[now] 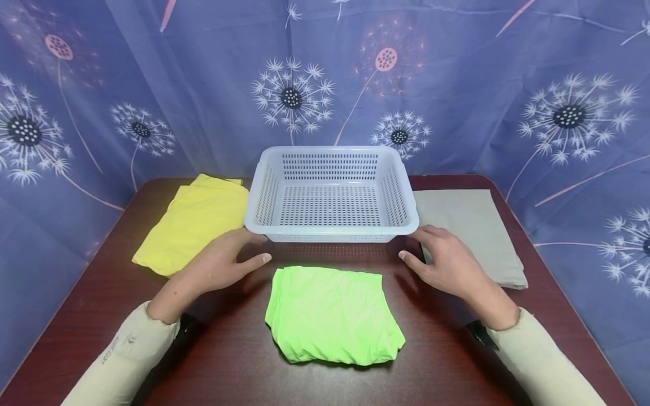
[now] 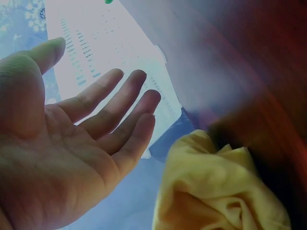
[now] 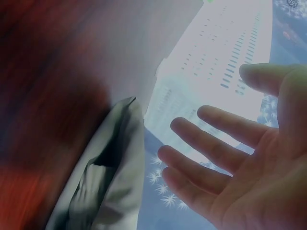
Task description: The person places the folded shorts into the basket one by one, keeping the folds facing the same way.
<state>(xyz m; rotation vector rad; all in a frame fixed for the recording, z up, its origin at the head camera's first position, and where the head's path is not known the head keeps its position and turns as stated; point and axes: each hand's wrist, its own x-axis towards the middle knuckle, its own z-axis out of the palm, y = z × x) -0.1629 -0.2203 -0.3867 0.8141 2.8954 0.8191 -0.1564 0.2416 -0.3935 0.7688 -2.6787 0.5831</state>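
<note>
A white plastic basket (image 1: 330, 230) with slotted walls stands at the back middle of the table, nothing inside it. At its front left corner is my left hand (image 1: 223, 262), fingers loosely extended and thumb apart. My right hand (image 1: 449, 262) mirrors it at the front right corner. Both wrist views show bare palms with nothing held; whether fingertips touch the basket I cannot tell. Folded bright green cloth (image 1: 332, 316) lies in front of the basket, between my forearms. Yellow folded cloth (image 1: 203, 217) is beside my left hand, and grey folded cloth (image 1: 467, 231) beside my right.
The dark brown wooden table (image 1: 228, 361) carries all of these. A blue curtain (image 1: 203, 84) with dandelion prints hangs close behind the table and along both sides. The basket's back wall stands near that curtain.
</note>
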